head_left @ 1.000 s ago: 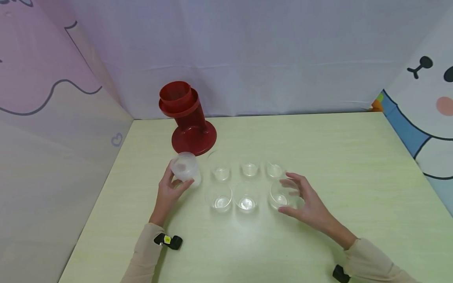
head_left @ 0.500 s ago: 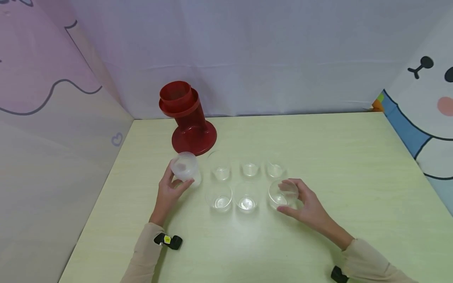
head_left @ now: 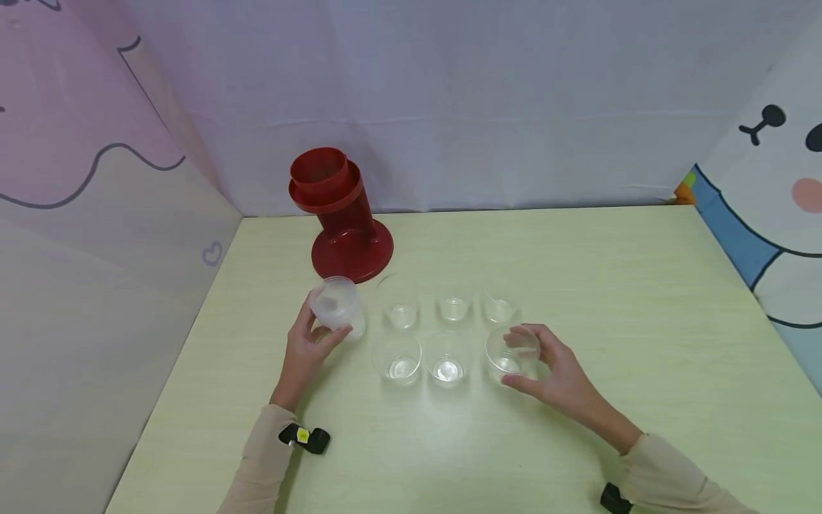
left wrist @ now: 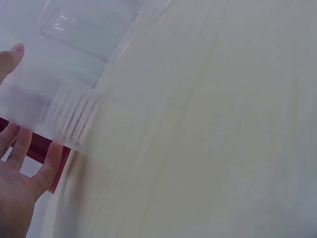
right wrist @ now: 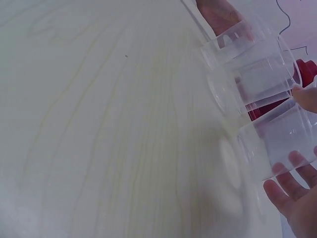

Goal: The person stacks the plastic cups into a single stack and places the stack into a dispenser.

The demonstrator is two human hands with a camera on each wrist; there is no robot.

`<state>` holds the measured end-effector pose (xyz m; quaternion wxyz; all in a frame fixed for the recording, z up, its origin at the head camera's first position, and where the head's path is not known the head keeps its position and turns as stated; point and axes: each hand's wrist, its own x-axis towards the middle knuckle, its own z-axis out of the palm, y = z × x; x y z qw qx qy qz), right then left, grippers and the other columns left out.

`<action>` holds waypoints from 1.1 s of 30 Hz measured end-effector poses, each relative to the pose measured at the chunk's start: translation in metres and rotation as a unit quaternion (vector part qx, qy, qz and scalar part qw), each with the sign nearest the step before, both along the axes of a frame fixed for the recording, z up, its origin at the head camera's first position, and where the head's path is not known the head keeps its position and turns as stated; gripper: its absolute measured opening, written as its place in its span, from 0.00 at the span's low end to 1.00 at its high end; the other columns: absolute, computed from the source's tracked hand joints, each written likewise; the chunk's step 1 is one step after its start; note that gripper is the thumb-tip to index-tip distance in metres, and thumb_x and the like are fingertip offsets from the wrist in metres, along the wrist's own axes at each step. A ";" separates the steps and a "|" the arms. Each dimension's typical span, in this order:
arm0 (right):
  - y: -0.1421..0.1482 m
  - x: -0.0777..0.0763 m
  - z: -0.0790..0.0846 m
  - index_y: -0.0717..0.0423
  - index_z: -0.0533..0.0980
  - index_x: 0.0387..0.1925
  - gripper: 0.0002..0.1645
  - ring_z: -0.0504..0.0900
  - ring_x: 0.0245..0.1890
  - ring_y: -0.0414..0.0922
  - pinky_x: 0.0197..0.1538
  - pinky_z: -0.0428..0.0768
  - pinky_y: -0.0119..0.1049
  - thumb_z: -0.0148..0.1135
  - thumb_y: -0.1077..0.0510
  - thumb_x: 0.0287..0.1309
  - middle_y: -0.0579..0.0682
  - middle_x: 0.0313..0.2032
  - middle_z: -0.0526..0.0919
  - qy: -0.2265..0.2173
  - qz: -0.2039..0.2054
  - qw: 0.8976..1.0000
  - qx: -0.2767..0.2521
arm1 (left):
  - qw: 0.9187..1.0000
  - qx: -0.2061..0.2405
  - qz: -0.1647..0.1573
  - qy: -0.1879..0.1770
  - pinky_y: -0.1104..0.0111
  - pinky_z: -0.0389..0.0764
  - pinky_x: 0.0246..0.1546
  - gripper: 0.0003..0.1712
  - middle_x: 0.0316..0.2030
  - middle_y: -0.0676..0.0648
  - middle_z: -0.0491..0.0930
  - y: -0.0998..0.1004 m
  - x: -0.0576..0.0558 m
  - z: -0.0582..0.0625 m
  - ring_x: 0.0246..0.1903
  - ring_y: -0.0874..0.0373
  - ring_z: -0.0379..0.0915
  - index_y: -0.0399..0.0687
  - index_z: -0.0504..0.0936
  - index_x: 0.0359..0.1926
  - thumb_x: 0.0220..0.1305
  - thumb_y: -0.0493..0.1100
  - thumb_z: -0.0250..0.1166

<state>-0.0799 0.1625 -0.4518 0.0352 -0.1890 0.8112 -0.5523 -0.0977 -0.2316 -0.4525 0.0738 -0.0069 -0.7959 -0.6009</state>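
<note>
My left hand (head_left: 311,350) holds a stack of nested clear plastic cups (head_left: 337,303) upright on the table's left side; in the left wrist view the stacked rims (left wrist: 74,116) show as several close ridges. On the right, my right hand (head_left: 555,368) grips a single clear plastic cup (head_left: 511,355), thumb on the near side and fingers on the far side. That cup stands at the right end of the front row, beside a middle cup (head_left: 447,360) and a left cup (head_left: 398,363). Behind them runs a back row of three clear cups (head_left: 454,307).
A dark red plastic stand (head_left: 349,246) with a tilted tube and round base is at the back left, just behind the cup stack. A pale wood-grain table (head_left: 610,285) lies under everything. A plain cloth backdrop (head_left: 514,107) rises behind the table's far edge.
My right hand has closed in on the front right cup and now grips it; the cup has slid slightly left. My left hand and the stack have stayed still.
</note>
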 end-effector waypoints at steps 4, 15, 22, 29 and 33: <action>0.000 -0.001 0.001 0.57 0.67 0.56 0.39 0.75 0.52 0.46 0.52 0.74 0.32 0.76 0.61 0.43 0.58 0.50 0.79 0.003 0.002 1.000 -0.009 | 1.000 -0.002 0.002 -0.001 0.63 0.75 0.54 0.45 0.62 0.48 0.66 0.000 0.000 0.000 0.60 0.57 0.61 0.54 0.59 0.70 0.54 0.37 0.71; 0.000 -0.002 0.008 0.58 0.67 0.56 0.39 0.75 0.52 0.48 0.53 0.74 0.31 0.76 0.63 0.42 0.57 0.49 0.78 0.013 0.008 1.000 -0.027 | 1.000 0.010 -0.001 0.005 0.65 0.75 0.53 0.44 0.61 0.48 0.67 0.001 0.000 0.001 0.58 0.58 0.62 0.52 0.60 0.69 0.54 0.35 0.71; 0.001 -0.003 0.011 0.52 0.67 0.56 0.38 0.75 0.52 0.48 0.54 0.75 0.34 0.76 0.64 0.42 0.60 0.50 0.77 0.018 0.023 0.999 -0.040 | 1.000 0.008 -0.001 0.003 0.67 0.75 0.53 0.44 0.61 0.49 0.66 0.001 0.000 -0.001 0.58 0.58 0.62 0.53 0.60 0.69 0.54 0.36 0.71; 0.000 -0.002 0.014 0.56 0.67 0.56 0.39 0.74 0.52 0.50 0.52 0.77 0.37 0.75 0.67 0.41 0.52 0.49 0.77 0.026 0.034 0.997 -0.058 | 1.000 0.006 -0.002 0.000 0.68 0.74 0.54 0.44 0.62 0.50 0.65 0.000 0.001 -0.001 0.59 0.58 0.61 0.55 0.59 0.69 0.54 0.37 0.71; -0.001 -0.002 0.017 0.61 0.66 0.56 0.38 0.74 0.51 0.52 0.50 0.78 0.38 0.74 0.69 0.41 0.50 0.49 0.77 0.031 0.042 0.996 -0.067 | 1.000 0.006 -0.004 0.000 0.66 0.74 0.55 0.44 0.63 0.51 0.65 0.000 0.001 -0.001 0.59 0.58 0.61 0.56 0.59 0.70 0.54 0.38 0.71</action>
